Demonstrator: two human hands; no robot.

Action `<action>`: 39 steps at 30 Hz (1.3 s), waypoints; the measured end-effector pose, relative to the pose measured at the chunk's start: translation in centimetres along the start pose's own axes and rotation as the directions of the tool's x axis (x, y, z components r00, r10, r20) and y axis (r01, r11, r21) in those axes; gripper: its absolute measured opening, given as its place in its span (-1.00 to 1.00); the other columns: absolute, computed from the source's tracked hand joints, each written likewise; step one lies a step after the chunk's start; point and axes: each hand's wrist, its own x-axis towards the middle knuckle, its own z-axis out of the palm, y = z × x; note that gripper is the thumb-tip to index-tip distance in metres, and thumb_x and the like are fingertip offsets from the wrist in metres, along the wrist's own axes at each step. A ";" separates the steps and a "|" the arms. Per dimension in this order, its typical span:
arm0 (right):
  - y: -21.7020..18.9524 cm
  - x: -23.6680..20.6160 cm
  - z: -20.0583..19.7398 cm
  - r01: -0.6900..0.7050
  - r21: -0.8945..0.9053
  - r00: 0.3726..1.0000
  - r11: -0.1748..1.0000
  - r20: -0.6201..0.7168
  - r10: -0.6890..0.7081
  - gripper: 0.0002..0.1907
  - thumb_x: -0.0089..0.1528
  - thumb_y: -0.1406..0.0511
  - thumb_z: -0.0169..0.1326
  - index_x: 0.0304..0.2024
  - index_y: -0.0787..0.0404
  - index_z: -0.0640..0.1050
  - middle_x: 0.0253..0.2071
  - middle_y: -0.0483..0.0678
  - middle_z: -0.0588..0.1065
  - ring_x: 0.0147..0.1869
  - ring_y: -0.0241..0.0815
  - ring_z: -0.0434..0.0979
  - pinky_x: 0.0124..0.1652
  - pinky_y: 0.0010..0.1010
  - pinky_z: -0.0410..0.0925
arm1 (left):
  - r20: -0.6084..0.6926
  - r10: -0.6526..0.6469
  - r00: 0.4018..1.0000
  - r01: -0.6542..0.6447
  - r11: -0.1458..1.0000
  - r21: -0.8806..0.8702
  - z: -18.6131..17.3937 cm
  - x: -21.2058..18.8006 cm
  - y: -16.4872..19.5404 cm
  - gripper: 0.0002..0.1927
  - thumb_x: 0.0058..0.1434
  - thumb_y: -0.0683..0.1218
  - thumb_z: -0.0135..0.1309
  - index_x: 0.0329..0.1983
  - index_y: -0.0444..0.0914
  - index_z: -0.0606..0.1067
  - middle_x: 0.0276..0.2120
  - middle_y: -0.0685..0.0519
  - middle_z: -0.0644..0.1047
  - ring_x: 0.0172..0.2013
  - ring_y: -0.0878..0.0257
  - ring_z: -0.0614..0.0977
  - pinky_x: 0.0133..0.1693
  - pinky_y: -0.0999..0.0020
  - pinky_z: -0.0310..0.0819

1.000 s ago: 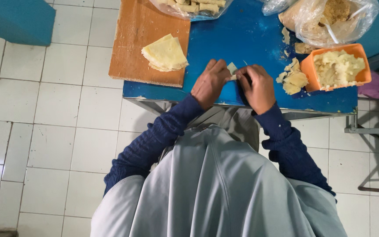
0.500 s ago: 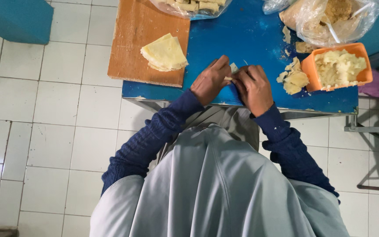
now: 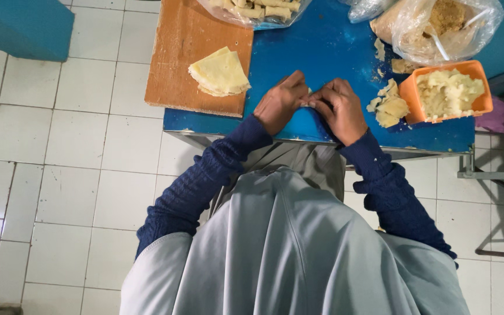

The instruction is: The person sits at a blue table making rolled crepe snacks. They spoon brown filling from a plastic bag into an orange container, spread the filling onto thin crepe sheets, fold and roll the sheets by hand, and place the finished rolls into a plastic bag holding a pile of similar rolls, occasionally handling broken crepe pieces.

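Observation:
My left hand (image 3: 281,100) and my right hand (image 3: 339,108) meet over the blue table (image 3: 322,52), fingertips pinched together on a small pale wrapper piece (image 3: 308,98) that is mostly hidden by the fingers. A folded stack of thin yellow wrappers (image 3: 220,73) lies on a wooden board (image 3: 188,46) to the left. To the right stands an orange tub of mashed pale filling (image 3: 447,90), with a lump of filling (image 3: 389,105) on the table beside it.
A clear bag of finished rolls (image 3: 258,10) sits at the table's far edge. Another plastic bag with brown crumbs (image 3: 438,26) lies at the far right. White floor tiles surround the table; a teal block (image 3: 18,26) stands at the upper left.
Both hands stay pressed together on the wrapper; the fingers have closed tighter over it, hiding more of the pale piece.

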 end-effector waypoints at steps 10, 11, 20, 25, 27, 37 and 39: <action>-1.4 -1.0 0.6 0.128 -0.259 0.982 0.957 -0.105 -0.160 -0.84 0.24 0.44 0.22 -0.11 0.25 0.61 -0.12 0.00 0.47 -0.02 0.05 0.45 -0.07 -0.17 0.36 | -0.034 -0.007 0.999 0.010 0.998 0.066 -0.5 -0.2 1.3 -0.73 0.06 -0.26 0.22 -0.21 -0.29 0.42 -0.16 -0.07 0.37 -0.13 -0.04 0.53 -0.18 0.08 0.44; -1.6 -1.2 0.5 0.124 -0.284 0.982 0.951 -0.100 -0.158 -0.80 0.24 0.45 0.20 -0.07 0.25 0.62 -0.09 0.02 0.46 0.00 0.06 0.43 -0.04 -0.16 0.35 | -0.042 0.021 0.999 -0.017 0.997 0.075 -0.6 -0.2 1.5 -0.72 0.01 -0.25 0.23 -0.23 -0.28 0.42 -0.16 -0.06 0.37 -0.12 -0.02 0.53 -0.17 0.09 0.45; -2.7 -2.5 0.1 0.090 -0.445 0.990 0.891 -0.061 -0.130 -0.50 0.23 0.48 0.07 0.22 0.10 0.59 0.10 -0.07 0.47 0.15 -0.01 0.40 0.04 -0.16 0.28 | -0.072 -0.036 0.997 0.051 0.973 0.226 0.9 0.6 0.3 -0.89 0.20 -0.24 0.12 -0.23 -0.28 0.44 -0.13 -0.06 0.37 -0.08 -0.02 0.51 -0.12 0.11 0.46; -2.0 -1.5 0.6 0.093 -0.537 0.988 0.838 -0.053 -0.143 -0.52 0.29 0.42 0.11 0.27 0.06 0.57 0.17 -0.07 0.44 0.22 -0.02 0.38 0.12 -0.15 0.27 | -0.114 -0.014 0.993 0.044 0.963 0.265 -0.1 0.4 1.3 -0.84 0.25 -0.26 0.07 -0.12 -0.34 0.44 -0.06 -0.11 0.37 -0.05 -0.08 0.49 -0.05 0.08 0.46; -1.6 -0.9 0.6 0.105 -0.566 0.988 0.818 -0.038 -0.153 -0.48 0.25 0.43 0.13 0.28 0.03 0.59 0.17 -0.09 0.44 0.22 -0.02 0.38 0.12 -0.17 0.27 | -0.134 -0.042 0.990 0.075 0.965 0.251 -1.0 -0.3 2.4 -0.81 0.27 -0.24 0.08 -0.05 -0.34 0.47 -0.05 -0.11 0.38 -0.05 -0.08 0.48 -0.04 0.08 0.45; 3.1 4.4 0.2 0.112 -0.162 0.993 0.980 0.049 -0.106 -0.82 0.34 0.34 0.23 0.01 0.17 0.65 -0.21 0.04 0.50 -0.20 -0.02 0.51 -0.23 -0.21 0.37 | -0.490 -0.108 0.865 0.372 0.793 0.482 -12.2 -4.9 2.7 -0.65 0.27 -0.15 0.18 0.11 -0.34 0.50 -0.01 -0.16 0.48 0.03 -0.09 0.45 0.08 0.02 0.35; 3.9 8.8 -0.8 0.075 0.090 0.997 0.993 -0.007 -0.075 -0.86 0.39 0.33 0.19 -0.01 0.20 0.63 -0.22 -0.04 0.57 -0.22 -0.17 0.56 -0.22 -0.29 0.41 | -0.511 -0.162 0.844 0.391 0.838 0.380 -13.7 -5.5 1.7 -0.68 0.35 -0.17 0.14 0.12 -0.40 0.47 -0.01 -0.21 0.49 0.03 -0.15 0.45 0.07 0.01 0.32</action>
